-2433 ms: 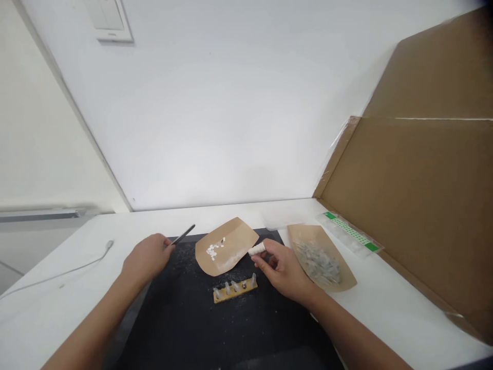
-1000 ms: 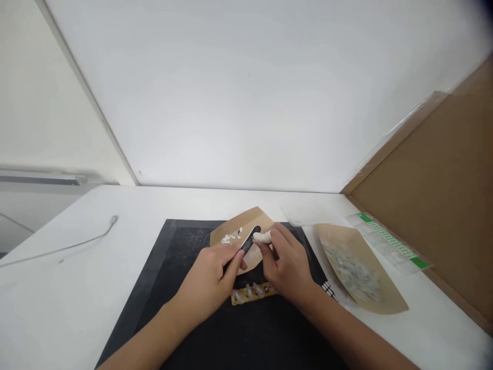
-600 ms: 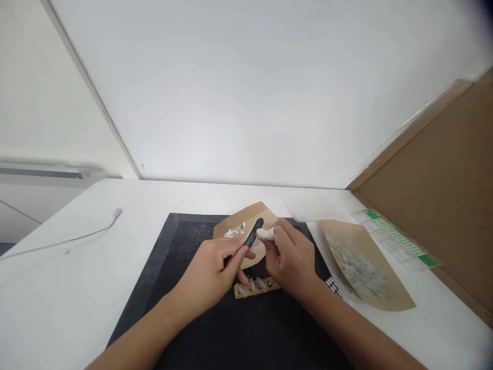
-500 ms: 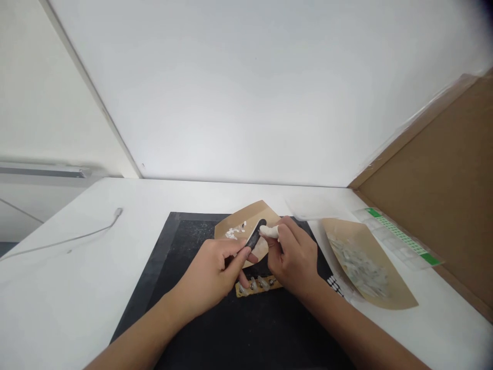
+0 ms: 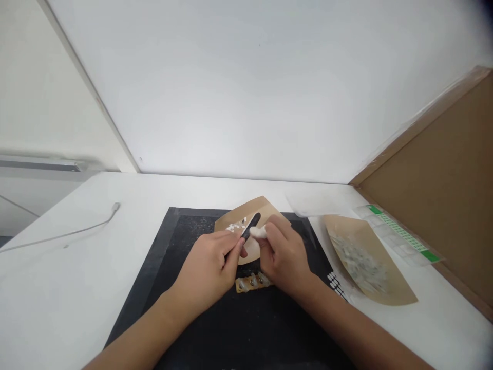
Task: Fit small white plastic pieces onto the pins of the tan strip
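Note:
My left hand (image 5: 210, 264) pinches a black nail file (image 5: 252, 226) with a pale edge, which slants up to the right. Close against it is my right hand (image 5: 285, 252), fingers closed, its index finger wrapped in a white covering (image 5: 259, 232). Whatever lies between that fingertip and the thumb is too small to make out. Behind both hands a brown paper sheet (image 5: 262, 205) carries small white pieces (image 5: 235, 225). Just below, a yellowish strip stand (image 5: 242, 287) bears several clear tips, its right end hidden by my right hand.
A black mat (image 5: 215, 329) lies under the work on a white table (image 5: 69, 293). To the right are a second brown paper (image 5: 400, 295) with many translucent tips, small white ovals (image 5: 334, 282), and a clear green-marked case (image 5: 404, 236). A cable (image 5: 92, 226) lies left; cardboard (image 5: 435, 190) stands right.
My left hand brought the nail file from the left to my right hand's wrapped fingertip. Since then both hands stay together, with small shifts of the file and fingertip; the view has moved slightly.

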The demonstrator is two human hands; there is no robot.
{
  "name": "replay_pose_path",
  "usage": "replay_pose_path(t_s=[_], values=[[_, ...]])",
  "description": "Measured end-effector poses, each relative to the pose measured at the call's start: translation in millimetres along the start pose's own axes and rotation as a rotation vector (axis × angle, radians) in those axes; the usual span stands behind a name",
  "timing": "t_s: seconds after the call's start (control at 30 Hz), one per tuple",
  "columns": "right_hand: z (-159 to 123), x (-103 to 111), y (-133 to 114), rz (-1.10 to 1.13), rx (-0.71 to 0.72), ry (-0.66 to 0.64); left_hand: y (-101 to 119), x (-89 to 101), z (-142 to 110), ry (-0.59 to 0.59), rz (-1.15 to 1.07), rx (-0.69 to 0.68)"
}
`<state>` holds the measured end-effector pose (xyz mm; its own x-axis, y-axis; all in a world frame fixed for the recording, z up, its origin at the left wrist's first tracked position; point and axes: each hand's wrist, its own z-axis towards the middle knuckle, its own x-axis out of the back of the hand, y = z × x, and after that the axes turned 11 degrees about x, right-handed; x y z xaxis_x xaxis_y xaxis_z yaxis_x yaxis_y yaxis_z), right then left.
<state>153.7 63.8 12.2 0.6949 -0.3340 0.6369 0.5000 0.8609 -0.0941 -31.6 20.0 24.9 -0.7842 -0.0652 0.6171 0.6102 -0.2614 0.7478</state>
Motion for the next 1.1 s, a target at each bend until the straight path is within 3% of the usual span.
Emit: replay_pose_path(t_s=[0.2, 0.33, 0.47, 0.8, 0.9, 1.03, 1.1], values=[[-0.6, -4.8, 5.1, -0.033, -0.046, 0.036, -3.9, -1.3, -0.2, 0.019, -0.001, -0.006], [-1.2, -4.3, 6.0, 0.030, -0.033, -0.027, -5.0, -2.6, -0.8, 0.016, 0.021, -0.018], [0.2, -3.4, 6.5, -0.003, -0.067, 0.065, -3.6, -2.7, -0.7, 0.019, -0.004, -0.016], [0.7, -3.7, 2.3, -0.007, -0.033, -0.033, -4.4, -4.1, -1.3, 0.030, 0.036, -0.029], [1.6, -4.0, 2.3, -0.051, -0.047, 0.011, -5.3, -4.2, -0.9, 0.049, 0.042, -0.021], [2.1, -3.9, 2.6, -0.033, -0.008, -0.052, -5.4, -3.8, -0.6, 0.045, 0.054, -0.018], [1.9, -3.8, 3.0, -0.073, -0.039, -0.005, -5.2, -4.0, -0.9, 0.050, 0.053, -0.005]])
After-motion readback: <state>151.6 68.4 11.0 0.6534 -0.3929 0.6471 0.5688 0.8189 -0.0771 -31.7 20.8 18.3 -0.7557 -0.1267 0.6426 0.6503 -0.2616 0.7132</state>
